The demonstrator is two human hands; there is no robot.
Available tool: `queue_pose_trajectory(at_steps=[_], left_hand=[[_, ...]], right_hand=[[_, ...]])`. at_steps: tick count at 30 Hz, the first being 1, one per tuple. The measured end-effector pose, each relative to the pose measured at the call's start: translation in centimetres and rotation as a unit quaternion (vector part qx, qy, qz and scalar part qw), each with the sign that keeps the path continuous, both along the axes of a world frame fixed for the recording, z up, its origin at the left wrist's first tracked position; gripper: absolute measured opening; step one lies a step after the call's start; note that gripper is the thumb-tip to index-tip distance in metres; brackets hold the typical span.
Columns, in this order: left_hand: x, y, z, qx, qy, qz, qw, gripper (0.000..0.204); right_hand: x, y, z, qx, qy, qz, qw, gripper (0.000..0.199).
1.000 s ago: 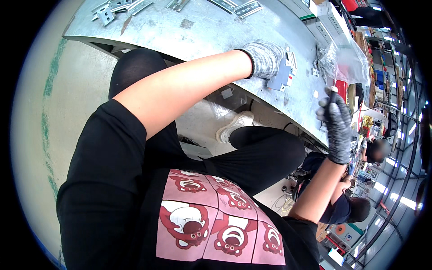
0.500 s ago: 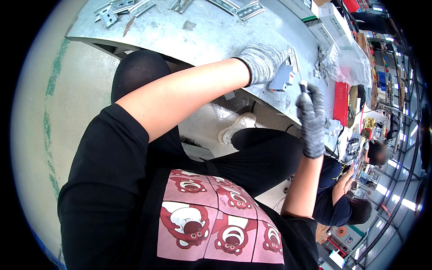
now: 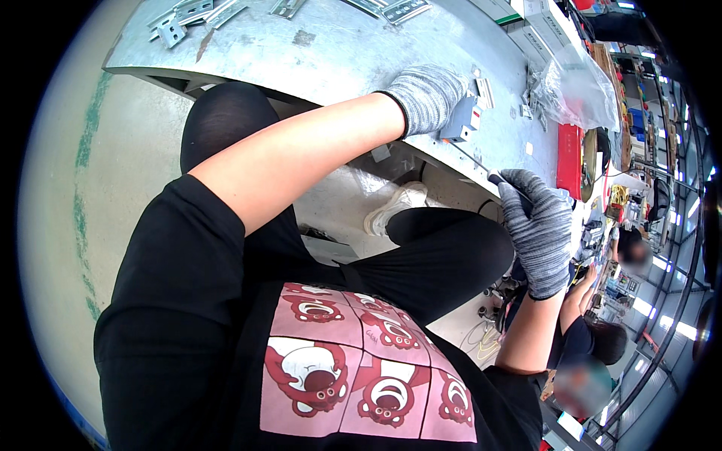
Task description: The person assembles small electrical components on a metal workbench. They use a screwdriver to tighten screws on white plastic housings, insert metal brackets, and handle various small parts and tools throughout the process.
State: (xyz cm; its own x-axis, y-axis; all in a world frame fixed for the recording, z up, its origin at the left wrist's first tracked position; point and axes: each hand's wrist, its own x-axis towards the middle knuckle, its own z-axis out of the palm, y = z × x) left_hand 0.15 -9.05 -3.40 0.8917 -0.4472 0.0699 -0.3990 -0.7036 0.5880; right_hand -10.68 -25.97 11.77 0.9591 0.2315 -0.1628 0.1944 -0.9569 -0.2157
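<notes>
My left hand [image 3: 427, 98], in a grey knit glove, is closed around a small blue-grey box-shaped electrical part [image 3: 463, 120] at the table's near edge. The part has a red mark on its face and a bit of orange at its lower corner. My right hand [image 3: 538, 229], gloved alike, grips a screwdriver [image 3: 475, 161]; its handle is mostly hidden in the fingers. The thin shaft points at the lower end of the part, and whether the tip touches I cannot tell. Just beyond the part lies a short slotted metal piece [image 3: 483, 93].
On the metal table [image 3: 346, 60] lie slotted metal rails [image 3: 404, 10] and brackets [image 3: 171, 31] at the far side. A clear plastic bag [image 3: 575, 90], white boxes [image 3: 530, 37] and a red box [image 3: 569, 159] stand to the right. A co-worker [image 3: 594, 338] sits at the right.
My right hand has come down and toward me, its palm turning, and the screwdriver now points left at the part. My left hand and the part have shifted slightly left.
</notes>
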Motion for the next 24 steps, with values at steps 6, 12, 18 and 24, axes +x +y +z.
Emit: queue_pose_trajectory(at_steps=[6,12,18,24], left_hand=[[-0.4,0.1,0.6,0.020,0.003,0.006,1.000,0.025],[-0.7,0.1,1.1,0.035,-0.021,-0.003,0.999,0.025],[-0.3,0.0,0.0,0.027,-0.024,0.008,0.999,0.026],[-0.3,0.0,0.2,0.031,-0.021,0.001,0.999,0.026]], right_hand=[[0.0,0.3,-0.6,-0.061,-0.101,0.129,0.985,0.018],[0.1,1.3,0.1,-0.084,-0.021,0.047,0.995,0.019],[0.9,1.7,-0.1,-0.104,-0.049,0.092,0.989,0.015],[1.3,2.7,0.6,-0.080,0.003,0.151,0.985,0.014]])
